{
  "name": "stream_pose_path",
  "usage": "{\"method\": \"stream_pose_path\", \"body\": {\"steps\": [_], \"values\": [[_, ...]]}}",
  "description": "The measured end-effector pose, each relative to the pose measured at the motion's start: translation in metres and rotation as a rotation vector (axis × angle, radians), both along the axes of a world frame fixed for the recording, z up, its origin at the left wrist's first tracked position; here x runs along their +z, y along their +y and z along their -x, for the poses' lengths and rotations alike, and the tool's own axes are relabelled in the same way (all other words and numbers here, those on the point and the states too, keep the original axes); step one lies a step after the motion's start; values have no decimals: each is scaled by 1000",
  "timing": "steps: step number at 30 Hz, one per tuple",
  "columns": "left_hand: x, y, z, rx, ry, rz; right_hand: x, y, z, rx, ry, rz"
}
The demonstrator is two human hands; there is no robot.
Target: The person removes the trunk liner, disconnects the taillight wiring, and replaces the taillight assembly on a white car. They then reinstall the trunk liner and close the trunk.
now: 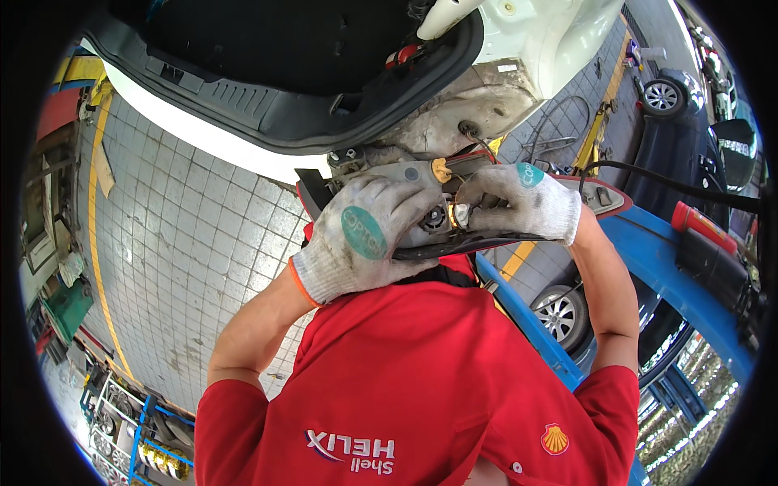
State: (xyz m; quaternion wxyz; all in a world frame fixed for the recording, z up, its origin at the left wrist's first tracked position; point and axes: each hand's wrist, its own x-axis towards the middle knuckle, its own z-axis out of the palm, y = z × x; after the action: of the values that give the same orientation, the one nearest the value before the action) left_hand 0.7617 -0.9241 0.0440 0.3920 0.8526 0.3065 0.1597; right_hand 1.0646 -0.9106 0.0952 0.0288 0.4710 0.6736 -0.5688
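A car tail light (604, 197) is held back-side up in front of my chest, its red and clear lens end showing past my right wrist. My left hand (365, 231), in a grey-white knit glove with an orange cuff edge, is closed around the left part of its housing. With fingers bent together, my right hand (527, 202), in a matching glove, grips a small pale bulb holder (461, 214) at the housing's middle; my fingers partly hide it. Left of this holder is a round dark socket (436, 217). A yellowish connector (441, 170) with thin wires sits just above.
Ahead stands a white car's rear, its open trunk edged by black trim (243, 105); the bare lamp recess (470, 109) is beside it. A blue lift beam (664, 263) runs along the right, near a dark car (677, 154). Tiled floor (194, 219) spreads left, with shelving (121, 421) beyond.
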Motion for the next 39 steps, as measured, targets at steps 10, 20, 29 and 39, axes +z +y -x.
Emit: {"method": "stream_pose_path", "body": {"steps": [10, 20, 29, 39], "values": [[0, -1, 1, -3, 7, -8, -11, -4, -4, 31, 80, -103], [1, -4, -1, 22, 16, -22, -10, 1, -6, 106, 30, -145], [0, -3, 0, 18, 19, -3, -12, -1, -5, 147, -15, -123], [-1, -3, 0, 7, 11, -22, -3, 0, -1, 90, -87, 4]]}}
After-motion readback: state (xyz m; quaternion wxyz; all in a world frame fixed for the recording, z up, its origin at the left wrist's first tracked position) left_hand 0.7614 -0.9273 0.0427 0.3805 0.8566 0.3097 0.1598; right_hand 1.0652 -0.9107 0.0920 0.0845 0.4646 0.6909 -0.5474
